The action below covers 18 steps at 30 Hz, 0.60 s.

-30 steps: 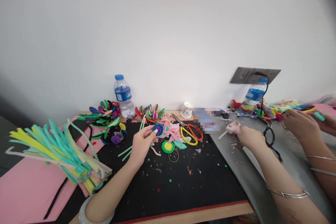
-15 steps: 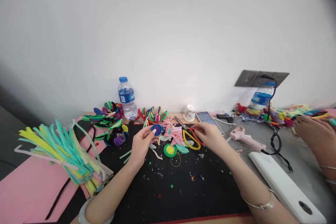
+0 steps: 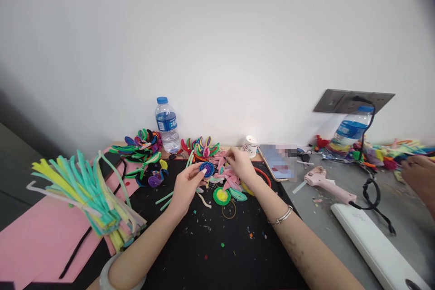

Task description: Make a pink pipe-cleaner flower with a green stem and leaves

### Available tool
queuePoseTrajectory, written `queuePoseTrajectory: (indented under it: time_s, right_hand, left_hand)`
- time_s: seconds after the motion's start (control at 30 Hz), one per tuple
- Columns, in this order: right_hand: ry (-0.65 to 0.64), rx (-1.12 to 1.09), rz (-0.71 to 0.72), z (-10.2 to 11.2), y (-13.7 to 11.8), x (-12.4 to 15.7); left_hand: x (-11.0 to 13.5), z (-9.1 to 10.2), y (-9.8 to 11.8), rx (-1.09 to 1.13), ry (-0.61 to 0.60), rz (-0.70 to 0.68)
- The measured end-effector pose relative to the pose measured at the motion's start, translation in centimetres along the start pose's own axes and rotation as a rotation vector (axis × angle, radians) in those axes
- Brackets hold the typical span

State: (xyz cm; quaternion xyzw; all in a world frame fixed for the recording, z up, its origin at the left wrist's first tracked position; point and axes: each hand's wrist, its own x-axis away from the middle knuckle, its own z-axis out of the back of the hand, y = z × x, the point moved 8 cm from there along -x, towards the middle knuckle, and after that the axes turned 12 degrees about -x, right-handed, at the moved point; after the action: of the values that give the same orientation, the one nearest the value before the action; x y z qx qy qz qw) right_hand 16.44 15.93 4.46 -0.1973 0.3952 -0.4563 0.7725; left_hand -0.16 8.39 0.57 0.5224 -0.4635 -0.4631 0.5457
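Observation:
Between the thumb and fingers of my left hand (image 3: pixel 185 186) is a blue coiled pipe-cleaner disc (image 3: pixel 206 170), held flat side up. My right hand (image 3: pixel 242 165) is over the pink pipe-cleaner pieces (image 3: pixel 228 176), fingertips pinched together; what they grip, if anything, is too small to make out. In front of both hands lies a green disc with a yellow centre (image 3: pixel 221 195). Partly hidden behind my right wrist are a red loop (image 3: pixel 265 174) and a yellow piece. A thin rubber band (image 3: pixel 229 210) rests on the black mat.
A bundle of teal and yellow pipe cleaners (image 3: pixel 88 195) lies left on pink sheets (image 3: pixel 34 244). Behind stand a water bottle (image 3: pixel 167 127) and a paper cup (image 3: pixel 250 145). Rightward are a phone (image 3: pixel 277 163), a glue gun (image 3: pixel 329 186), a white device (image 3: pixel 377 244) and another person's hand (image 3: pixel 419 176).
My right hand has moved left, from beside the scissors and yellow loop to over the pink pieces. My left hand still holds the blue disc. The view has shifted slightly.

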Motion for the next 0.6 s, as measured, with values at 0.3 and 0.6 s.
queuePoseTrajectory:
  time_s: [0.3, 0.6]
  right_hand:
    - [0.139, -0.214, 0.088, 3.2, -3.7, 0.6]
    - [-0.062, -0.671, -0.135, 0.7, -2.8, -0.2]
  left_hand:
    - [0.2, -0.6, -0.3, -0.089, -0.063, 0.030]
    - [0.2, -0.9, -0.5, -0.086, -0.081, 0.061]
